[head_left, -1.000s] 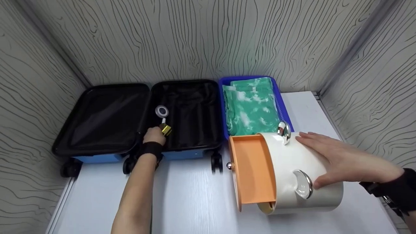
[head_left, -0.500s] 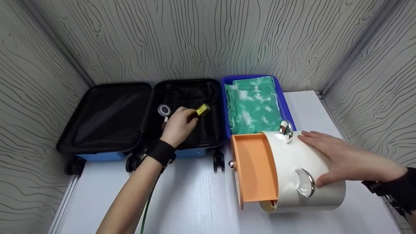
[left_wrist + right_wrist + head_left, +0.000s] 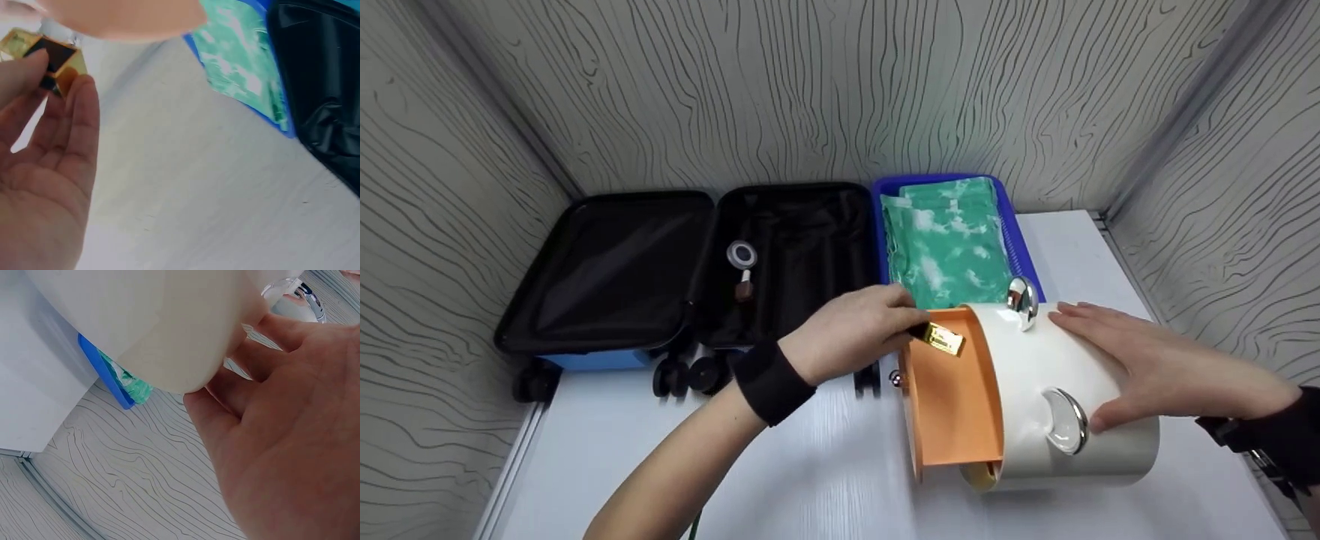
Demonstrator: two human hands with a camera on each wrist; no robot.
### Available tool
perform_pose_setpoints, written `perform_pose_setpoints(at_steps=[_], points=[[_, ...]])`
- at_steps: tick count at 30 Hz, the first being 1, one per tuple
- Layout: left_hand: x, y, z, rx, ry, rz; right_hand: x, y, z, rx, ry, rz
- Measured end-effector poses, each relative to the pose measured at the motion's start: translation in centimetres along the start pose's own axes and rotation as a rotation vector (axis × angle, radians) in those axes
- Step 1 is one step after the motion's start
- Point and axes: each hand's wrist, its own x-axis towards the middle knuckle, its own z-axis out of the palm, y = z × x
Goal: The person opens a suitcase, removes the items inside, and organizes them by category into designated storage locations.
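Observation:
My left hand [image 3: 859,330] pinches a small shiny gold-and-black block [image 3: 943,339] between thumb and fingertips, over an open orange drawer [image 3: 952,405]. In the left wrist view the gold-and-black block [image 3: 53,59] shows a dark face and gold sides. The drawer sticks out of a white rounded drawer box [image 3: 1035,367] with silver-rimmed, ear-like parts. My right hand [image 3: 1155,367] rests spread on top of this box, fingers straight. The right wrist view shows the right hand [image 3: 287,416] against the white shell [image 3: 169,326].
An open black-lined suitcase [image 3: 615,270] lies at the left. In its right half are a round grey-white item [image 3: 742,255] and a small brown piece with a white stem [image 3: 744,286]. Behind the drawer box, a blue basket [image 3: 1016,247] holds folded green-and-white cloth [image 3: 945,232].
My left hand has moved right with the gold-and-black block, out of the suitcase and over the orange drawer. The right hand has stayed on the white box.

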Motion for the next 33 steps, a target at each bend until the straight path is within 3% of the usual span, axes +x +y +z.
perform_pose_setpoints(at_steps=[5,12,19,27,33], points=[[1.8,2.5,0.4,0.141,-0.119,0.046,0.0,0.1,0.0,0.006,-0.006,0.000],[3.4,4.2,1.7,0.294,-0.234,0.013,0.1,-0.2,0.2,0.045,-0.018,0.021],[3.3,4.3,2.2,0.271,-0.296,-0.050,-0.1,-0.2,0.1,0.051,-0.007,0.013],[4.6,5.5,3.2,0.257,-0.481,-0.110,-0.2,0.0,0.2,0.044,-0.003,-0.001],[4.6,5.9,3.6,0.281,-0.515,-0.129,-0.1,0.1,0.1,0.038,-0.009,-0.006]])
